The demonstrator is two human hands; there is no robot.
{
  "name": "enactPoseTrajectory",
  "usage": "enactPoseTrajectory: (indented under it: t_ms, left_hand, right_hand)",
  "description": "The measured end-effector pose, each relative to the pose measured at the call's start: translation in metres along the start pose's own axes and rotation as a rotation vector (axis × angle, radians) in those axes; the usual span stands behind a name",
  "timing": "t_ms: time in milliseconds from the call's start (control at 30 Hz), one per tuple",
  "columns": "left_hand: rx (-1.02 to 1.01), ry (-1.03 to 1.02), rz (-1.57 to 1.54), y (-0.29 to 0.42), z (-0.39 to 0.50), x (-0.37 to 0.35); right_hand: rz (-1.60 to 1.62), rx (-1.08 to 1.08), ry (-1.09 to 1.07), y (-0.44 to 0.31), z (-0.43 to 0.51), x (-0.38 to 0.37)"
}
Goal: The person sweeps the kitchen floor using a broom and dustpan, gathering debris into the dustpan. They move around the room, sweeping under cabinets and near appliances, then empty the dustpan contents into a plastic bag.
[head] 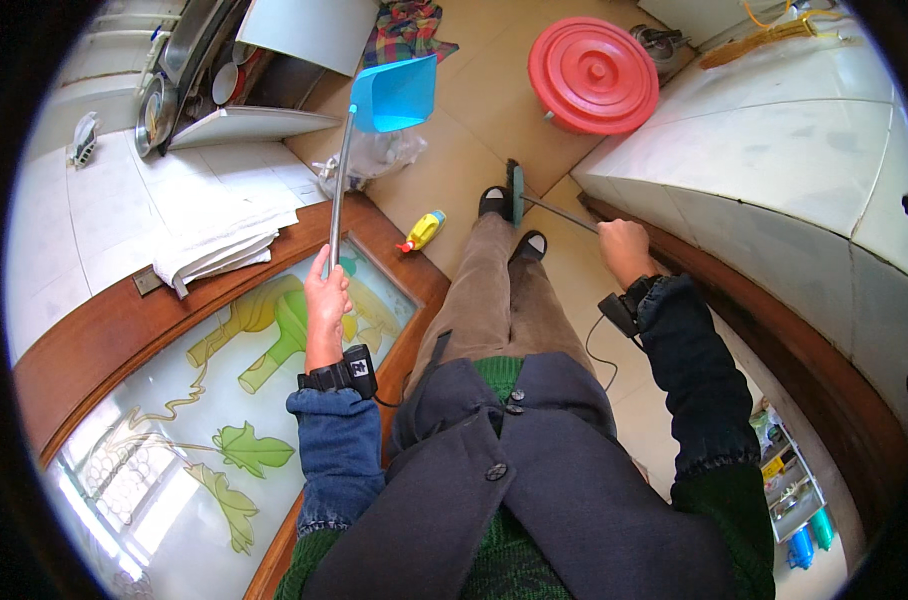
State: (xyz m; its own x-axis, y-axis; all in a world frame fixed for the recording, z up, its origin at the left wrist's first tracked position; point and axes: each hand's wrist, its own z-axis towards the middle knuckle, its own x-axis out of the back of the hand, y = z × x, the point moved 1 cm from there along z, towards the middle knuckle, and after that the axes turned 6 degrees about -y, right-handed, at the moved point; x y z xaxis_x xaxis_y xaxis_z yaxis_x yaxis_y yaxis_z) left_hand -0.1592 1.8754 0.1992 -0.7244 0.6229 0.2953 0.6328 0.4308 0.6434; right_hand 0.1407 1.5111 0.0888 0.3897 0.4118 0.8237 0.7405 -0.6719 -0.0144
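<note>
My left hand (326, 300) grips the metal handle of a blue plastic dustpan (395, 94); the pan is raised and points away from me. Closed around the thin shaft of a broom, my right hand (625, 247) is out to the right. The broom's green head (518, 196) with dark bristles is beside my slippers (494, 199). A yellow bottle with a red cap (422, 231) lies on the tiled floor between the door and my legs. Behind the dustpan, a clear plastic bag (383, 156) rests on the floor, partly hidden.
A wooden door with a painted glass panel (259, 375) stands close on my left. White cloths (225, 244) hang over its edge. Ahead is a red lidded bucket (595, 73). Open cabinet doors (255, 126) jut out at upper left. A white tiled wall (761, 165) runs along the right.
</note>
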Motion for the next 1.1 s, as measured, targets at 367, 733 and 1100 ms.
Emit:
enactPoseTrajectory:
  t_ms: [367, 733, 1100]
  left_hand:
    - [0.002, -0.006, -0.031, 0.007, -0.005, -0.007]
    - [-0.017, 0.006, -0.101, -0.009, 0.004, -0.012]
    - [-0.047, -0.010, -0.107, -0.003, 0.012, -0.005]
  right_hand:
    - [-0.069, -0.076, -0.042, -0.026, -0.025, 0.104]
    - [0.081, -0.163, 0.263, -0.020, -0.056, 0.111]
    - [0.208, -0.090, 0.104, 0.008, -0.065, 0.054]
